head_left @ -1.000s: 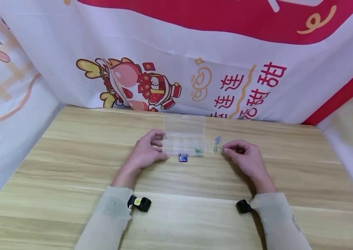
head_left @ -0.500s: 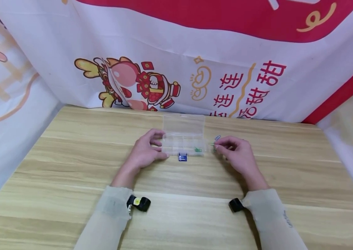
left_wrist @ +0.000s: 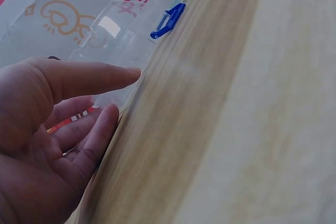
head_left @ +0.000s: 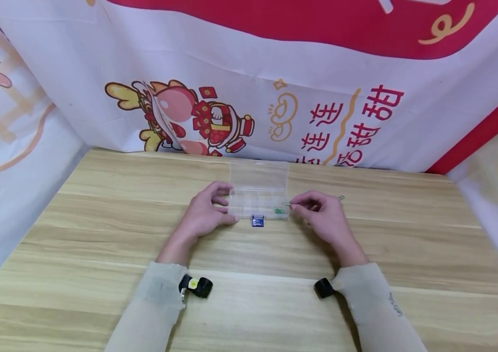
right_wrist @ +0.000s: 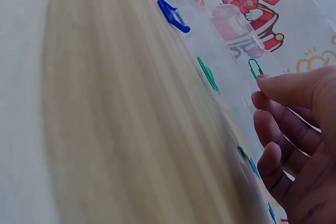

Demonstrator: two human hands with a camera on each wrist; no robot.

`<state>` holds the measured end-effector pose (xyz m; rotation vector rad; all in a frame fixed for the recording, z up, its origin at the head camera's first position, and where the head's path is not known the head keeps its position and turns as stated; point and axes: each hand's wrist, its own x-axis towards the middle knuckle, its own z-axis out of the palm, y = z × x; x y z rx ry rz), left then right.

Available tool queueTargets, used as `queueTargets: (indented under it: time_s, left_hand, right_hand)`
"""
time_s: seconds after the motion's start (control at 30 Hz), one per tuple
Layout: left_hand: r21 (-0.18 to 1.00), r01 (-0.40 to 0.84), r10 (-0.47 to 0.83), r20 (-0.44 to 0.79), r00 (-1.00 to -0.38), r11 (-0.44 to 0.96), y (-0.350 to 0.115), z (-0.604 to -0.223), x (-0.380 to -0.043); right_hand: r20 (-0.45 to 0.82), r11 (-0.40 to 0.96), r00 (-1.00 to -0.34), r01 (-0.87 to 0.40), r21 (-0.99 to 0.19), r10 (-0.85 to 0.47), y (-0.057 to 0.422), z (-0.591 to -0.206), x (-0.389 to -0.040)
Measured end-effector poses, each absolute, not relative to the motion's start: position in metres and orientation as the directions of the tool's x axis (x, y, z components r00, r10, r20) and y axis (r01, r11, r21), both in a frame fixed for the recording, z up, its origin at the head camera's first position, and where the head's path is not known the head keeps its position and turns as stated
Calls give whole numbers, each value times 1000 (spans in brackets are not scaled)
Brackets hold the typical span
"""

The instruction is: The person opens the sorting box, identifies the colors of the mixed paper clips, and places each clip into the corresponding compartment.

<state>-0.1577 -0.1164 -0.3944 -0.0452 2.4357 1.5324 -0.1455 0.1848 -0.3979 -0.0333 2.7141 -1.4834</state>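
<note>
A clear plastic compartment box [head_left: 251, 196] lies on the table with its lid [head_left: 259, 174] raised at the back and a blue latch [head_left: 258, 221] at the front. My left hand [head_left: 207, 210] holds its left end, thumb at the front corner, fingers along the side. Thumb and forefinger of my right hand [head_left: 321, 212] pinch a green paper clip [right_wrist: 255, 68], which overlaps the box's right edge in the head view. Several green paper clips [head_left: 279, 210] rest in the front right compartment.
In the right wrist view, another green clip [right_wrist: 242, 153] and blue paper clips [right_wrist: 254, 167] lie on the table [head_left: 266, 303] beneath my right hand. A green clip end [head_left: 341, 198] shows past that hand. Behind the table hangs a printed cloth [head_left: 143, 44].
My right hand has moved left with the pinched green paper clip, from beside the loose clips to the box's right edge, hiding the blue clips in the head view. My left hand stays put.
</note>
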Motion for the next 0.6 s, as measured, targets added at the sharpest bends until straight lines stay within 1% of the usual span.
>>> queueTargets:
  time_s: [0.37, 0.6]
  left_hand:
    - [887, -155, 121, -228, -966, 435, -116, -394, -157]
    - [887, -155, 117, -227, -967, 436, -116, -394, -158]
  right_hand:
    - [-23, 533, -998, -12, -846, -57, 176, -398, -145]
    - [-14, 535, -998, -22, -845, -63, 179, -401, -146]
